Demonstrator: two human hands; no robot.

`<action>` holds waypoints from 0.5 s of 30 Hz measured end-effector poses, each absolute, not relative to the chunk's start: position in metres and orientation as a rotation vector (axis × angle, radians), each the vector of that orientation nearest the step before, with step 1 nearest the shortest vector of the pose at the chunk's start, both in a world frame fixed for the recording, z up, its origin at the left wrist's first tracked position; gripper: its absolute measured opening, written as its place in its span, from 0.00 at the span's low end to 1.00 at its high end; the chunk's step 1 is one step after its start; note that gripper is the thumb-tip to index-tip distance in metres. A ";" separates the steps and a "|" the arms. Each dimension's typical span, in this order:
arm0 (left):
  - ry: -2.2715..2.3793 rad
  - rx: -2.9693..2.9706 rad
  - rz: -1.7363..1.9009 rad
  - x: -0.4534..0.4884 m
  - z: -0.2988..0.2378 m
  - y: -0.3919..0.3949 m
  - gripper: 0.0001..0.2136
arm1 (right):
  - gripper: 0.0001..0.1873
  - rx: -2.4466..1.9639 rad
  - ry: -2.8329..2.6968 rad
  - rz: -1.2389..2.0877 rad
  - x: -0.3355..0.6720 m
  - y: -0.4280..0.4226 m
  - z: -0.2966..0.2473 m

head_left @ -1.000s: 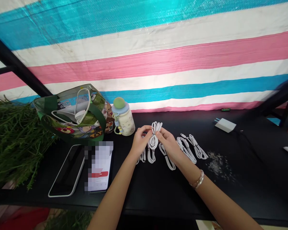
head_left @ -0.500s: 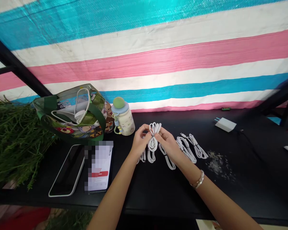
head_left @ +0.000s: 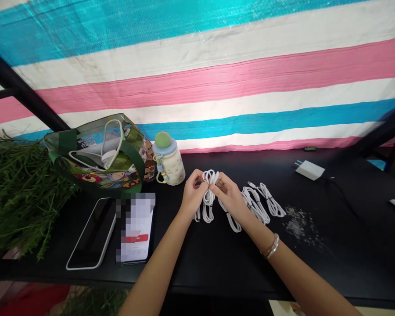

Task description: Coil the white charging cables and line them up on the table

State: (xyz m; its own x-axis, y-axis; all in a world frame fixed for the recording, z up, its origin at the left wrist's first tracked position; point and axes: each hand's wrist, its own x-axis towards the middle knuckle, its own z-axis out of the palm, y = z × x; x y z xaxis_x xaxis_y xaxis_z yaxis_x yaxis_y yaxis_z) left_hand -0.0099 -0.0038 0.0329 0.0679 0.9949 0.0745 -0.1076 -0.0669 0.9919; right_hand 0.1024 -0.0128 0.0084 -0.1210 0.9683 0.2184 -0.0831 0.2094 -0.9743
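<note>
My left hand [head_left: 191, 197] and my right hand [head_left: 229, 196] meet over the black table [head_left: 217, 259], both pinching a coiled white cable bundle [head_left: 209, 188] near its tie. Its loops stick up between my fingertips and the rest hangs down onto the table. More bundled white cables lie on the table: one under my right hand [head_left: 232, 219], and two others [head_left: 262, 201] just to the right. A bracelet [head_left: 271, 246] sits on my right wrist.
A cartoon-print bag [head_left: 98, 156] with white cords, a small bottle with a green lid [head_left: 168, 160], a phone [head_left: 94, 235] and a lit phone [head_left: 136, 230] lie to the left. Green stalks [head_left: 16, 188] fill the far left. A white charger [head_left: 309, 170] and scattered crumbs [head_left: 298, 226] lie to the right.
My hands have shifted slightly up the cable bundle and drawn closer together; the loops above my fingers look shorter. Everything else is unmoved.
</note>
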 end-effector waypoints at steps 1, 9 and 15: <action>1.047 1.203 1.259 -0.010 0.032 -0.004 0.06 | 0.17 -0.950 -1.347 1.154 0.102 -0.013 0.009; 1.007 1.032 1.279 -0.009 0.026 -0.005 0.09 | 0.22 -0.999 -1.329 1.066 0.100 -0.015 0.011; 1.074 0.862 1.246 -0.007 0.030 -0.006 0.11 | 0.21 -1.004 -1.275 1.093 0.100 -0.013 0.006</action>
State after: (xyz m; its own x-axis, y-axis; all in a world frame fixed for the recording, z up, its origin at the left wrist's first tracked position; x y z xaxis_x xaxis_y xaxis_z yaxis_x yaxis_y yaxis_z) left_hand -0.0074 -0.0057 0.0302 -0.0057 0.9879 -0.1552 -0.2994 0.1464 0.9428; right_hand 0.0999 -0.0125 0.0063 -0.0138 0.9779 0.2088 -0.0572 0.2077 -0.9765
